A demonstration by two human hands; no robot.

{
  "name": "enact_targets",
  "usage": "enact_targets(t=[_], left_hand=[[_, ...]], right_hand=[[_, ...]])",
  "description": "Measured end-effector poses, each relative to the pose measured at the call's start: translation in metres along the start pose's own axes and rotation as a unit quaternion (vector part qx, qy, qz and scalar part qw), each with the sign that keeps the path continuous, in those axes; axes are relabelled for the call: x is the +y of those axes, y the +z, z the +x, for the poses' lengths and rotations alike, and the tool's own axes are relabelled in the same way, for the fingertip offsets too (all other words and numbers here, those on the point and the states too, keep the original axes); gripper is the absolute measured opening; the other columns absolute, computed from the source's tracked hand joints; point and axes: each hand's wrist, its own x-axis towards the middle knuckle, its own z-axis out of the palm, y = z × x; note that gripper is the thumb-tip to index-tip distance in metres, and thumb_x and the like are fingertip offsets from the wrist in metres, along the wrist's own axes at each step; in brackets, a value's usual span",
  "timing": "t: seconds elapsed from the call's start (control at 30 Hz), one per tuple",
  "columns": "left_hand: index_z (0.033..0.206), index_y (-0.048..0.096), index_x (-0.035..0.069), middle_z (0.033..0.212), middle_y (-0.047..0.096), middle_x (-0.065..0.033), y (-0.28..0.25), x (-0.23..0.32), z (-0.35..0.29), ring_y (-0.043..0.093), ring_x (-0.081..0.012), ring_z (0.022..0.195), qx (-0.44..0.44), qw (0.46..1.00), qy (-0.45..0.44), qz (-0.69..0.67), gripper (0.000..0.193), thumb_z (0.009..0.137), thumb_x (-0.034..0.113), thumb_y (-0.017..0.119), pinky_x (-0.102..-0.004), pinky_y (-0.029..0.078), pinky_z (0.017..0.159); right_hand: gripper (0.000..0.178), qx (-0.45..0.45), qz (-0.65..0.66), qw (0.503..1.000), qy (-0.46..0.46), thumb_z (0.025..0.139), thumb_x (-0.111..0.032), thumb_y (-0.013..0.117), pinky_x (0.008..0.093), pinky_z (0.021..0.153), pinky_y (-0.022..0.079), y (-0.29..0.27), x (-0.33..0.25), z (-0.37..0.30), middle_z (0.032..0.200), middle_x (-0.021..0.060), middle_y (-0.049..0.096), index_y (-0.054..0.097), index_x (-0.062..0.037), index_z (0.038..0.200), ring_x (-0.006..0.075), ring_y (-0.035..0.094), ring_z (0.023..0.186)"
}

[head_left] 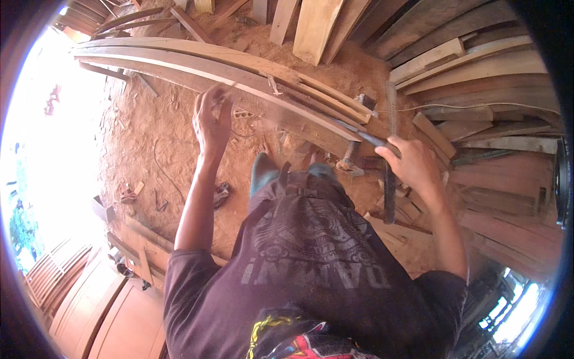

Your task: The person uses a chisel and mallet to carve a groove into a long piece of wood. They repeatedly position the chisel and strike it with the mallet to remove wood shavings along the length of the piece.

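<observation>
In my right hand (412, 161) is a chisel (372, 139), its dark handle in my fingers and its narrow grey blade pointing left along the near end of the long wooden beams. My left hand (212, 122) is at the near edge of a long pale beam (239, 78), thumb and loosely bent fingers apart. Its fingertips are blurred, so I cannot tell whether they touch the wood. A second beam (179, 45) lies along the far side of the first. A thin curled shaving (273, 84) sticks up between them.
Sawdust covers the ground (143, 137). Boards (317, 30) lean at the back, and stacked planks (478, 66) fill the right. A dark metal bar (390, 194) stands below the beams' right end. Brown wooden panels (128, 323) are at lower left.
</observation>
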Motion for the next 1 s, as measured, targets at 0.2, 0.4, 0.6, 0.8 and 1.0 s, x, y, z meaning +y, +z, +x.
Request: enact_targets(t=[0.2,0.4,0.6,0.8,1.0], left_hand=[[0.154,0.052,0.011,0.159,0.052,-0.0144,0.032,0.027,-0.026,0.044,-0.0363,0.149,-0.066,0.985,0.135,0.079,0.069,0.092,0.020,0.081,-0.0512,0.035,0.121],[0.165,0.041,0.017,0.170,0.041,-0.0122,0.040,0.025,-0.007,0.032,-0.0361,0.159,-0.175,0.938,0.184,0.237,0.081,0.094,0.031,0.079,-0.0553,0.031,0.124],[0.166,0.036,0.014,0.172,0.037,-0.0127,-0.031,-0.063,-0.037,0.032,-0.0352,0.159,-0.076,0.953,-0.007,0.294,0.077,0.101,0.033,0.073,-0.0544,0.029,0.126],[0.152,0.055,0.007,0.151,0.060,-0.0165,0.001,-0.026,-0.091,0.059,-0.0358,0.137,-0.166,0.981,-0.097,0.036,0.058,0.098,0.016,0.075,-0.0479,0.047,0.113],[0.130,0.070,0.008,0.123,0.074,-0.0124,0.087,0.119,-0.088,0.071,-0.0301,0.112,-0.323,0.906,0.169,-0.212,0.041,0.089,0.007,0.077,-0.0414,0.054,0.093]], right_hand=[[0.062,-0.009,0.008,1.000,-0.004,0.098,-0.062,0.066,0.0505,0.085,0.058,0.016,-0.018,0.029,0.103,0.0265,0.076,0.077,-0.0062,0.121,0.0444,0.074,0.098],[0.059,0.034,0.115,0.993,-0.001,0.098,-0.060,0.071,0.0425,0.073,0.055,0.037,0.003,0.020,0.090,0.0187,0.078,0.078,-0.0025,0.113,0.0311,0.076,0.082],[0.047,0.158,0.281,0.943,0.082,0.099,-0.045,0.076,0.0404,0.083,0.057,-0.009,0.024,-0.028,0.101,0.0203,0.078,0.076,-0.0021,0.117,0.0366,0.075,0.092],[0.043,0.080,0.094,0.992,0.034,0.093,-0.036,0.083,0.0411,0.079,0.058,-0.026,0.027,-0.061,0.100,0.0181,0.078,0.076,-0.0014,0.116,0.0348,0.077,0.092],[0.043,0.033,0.034,0.997,0.061,0.090,-0.035,0.084,0.0458,0.077,0.058,-0.020,0.004,-0.053,0.105,0.0178,0.077,0.075,-0.0036,0.118,0.0394,0.075,0.094]])
